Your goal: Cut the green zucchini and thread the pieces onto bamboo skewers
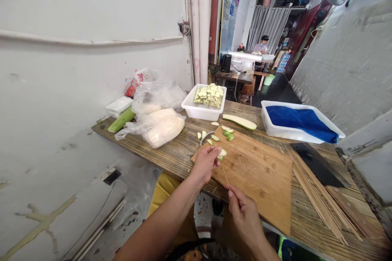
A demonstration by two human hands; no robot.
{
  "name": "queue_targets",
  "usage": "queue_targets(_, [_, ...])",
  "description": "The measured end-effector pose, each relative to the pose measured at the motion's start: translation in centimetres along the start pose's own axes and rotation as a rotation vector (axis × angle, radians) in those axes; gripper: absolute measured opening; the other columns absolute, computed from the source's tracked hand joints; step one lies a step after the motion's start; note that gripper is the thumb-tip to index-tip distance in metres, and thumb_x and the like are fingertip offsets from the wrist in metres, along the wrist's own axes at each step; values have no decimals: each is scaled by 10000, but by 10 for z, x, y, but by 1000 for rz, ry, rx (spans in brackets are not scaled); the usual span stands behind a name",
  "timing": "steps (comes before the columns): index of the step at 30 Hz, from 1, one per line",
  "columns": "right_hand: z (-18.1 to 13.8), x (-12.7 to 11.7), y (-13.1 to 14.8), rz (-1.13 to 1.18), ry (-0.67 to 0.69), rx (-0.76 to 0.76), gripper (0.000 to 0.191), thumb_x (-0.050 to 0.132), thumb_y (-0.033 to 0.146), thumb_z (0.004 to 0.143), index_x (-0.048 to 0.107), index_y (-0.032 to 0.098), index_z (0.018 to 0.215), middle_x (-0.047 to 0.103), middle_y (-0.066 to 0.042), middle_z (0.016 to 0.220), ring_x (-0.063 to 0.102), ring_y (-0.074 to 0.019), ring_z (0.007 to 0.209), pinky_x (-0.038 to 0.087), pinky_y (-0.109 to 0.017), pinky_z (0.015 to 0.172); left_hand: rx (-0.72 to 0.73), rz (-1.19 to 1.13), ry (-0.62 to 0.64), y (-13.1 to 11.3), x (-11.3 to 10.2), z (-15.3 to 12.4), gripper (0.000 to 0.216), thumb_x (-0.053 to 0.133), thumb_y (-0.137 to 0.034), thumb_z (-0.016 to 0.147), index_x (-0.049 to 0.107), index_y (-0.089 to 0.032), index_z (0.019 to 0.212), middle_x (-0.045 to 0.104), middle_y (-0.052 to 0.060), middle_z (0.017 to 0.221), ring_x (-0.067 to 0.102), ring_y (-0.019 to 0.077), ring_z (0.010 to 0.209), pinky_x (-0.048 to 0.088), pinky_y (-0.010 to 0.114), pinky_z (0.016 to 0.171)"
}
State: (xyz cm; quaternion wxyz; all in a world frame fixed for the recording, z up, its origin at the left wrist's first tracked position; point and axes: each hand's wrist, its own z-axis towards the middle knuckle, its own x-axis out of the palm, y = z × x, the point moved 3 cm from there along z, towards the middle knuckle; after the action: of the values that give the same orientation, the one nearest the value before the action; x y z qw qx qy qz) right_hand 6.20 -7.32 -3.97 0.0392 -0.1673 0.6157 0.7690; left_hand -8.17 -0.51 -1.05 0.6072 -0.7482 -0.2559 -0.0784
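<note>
Both forearms reach forward. The left hand (206, 165) pinches a pale slice (223, 153) over the left end of a cutting board (260, 177); the right hand (245, 208), nearer, grips a thin skewer (226, 174) pointing forward and slightly left toward the slice. The board extends rightward to loose skewers (317, 195), its near edge close to the worktop's (141, 142).

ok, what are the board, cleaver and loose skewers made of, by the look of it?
Board: wood, probably bamboo; tan, fairly matt, with darker node-like patches.
Cleaver: dark, dull blade, likely steel given the thin, flat sheet; handle looks like brown wood.
Skewers: thin, straight, pale tan; bamboo or other wood, seemingly unvarnished.
</note>
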Motion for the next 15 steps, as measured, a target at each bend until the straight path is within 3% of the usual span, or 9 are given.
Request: queue_targets(15, [6, 4, 1, -59, -62, -36, 418, 408, 421, 860, 694, 123, 922, 486, 15, 422, 507, -145, 439, 408, -217, 415, 1, -46, -73, 13, 9, 1, 292, 679, -347, 569, 530, -125, 684, 460, -65, 490, 319, 5, 323, 83, 154, 324])
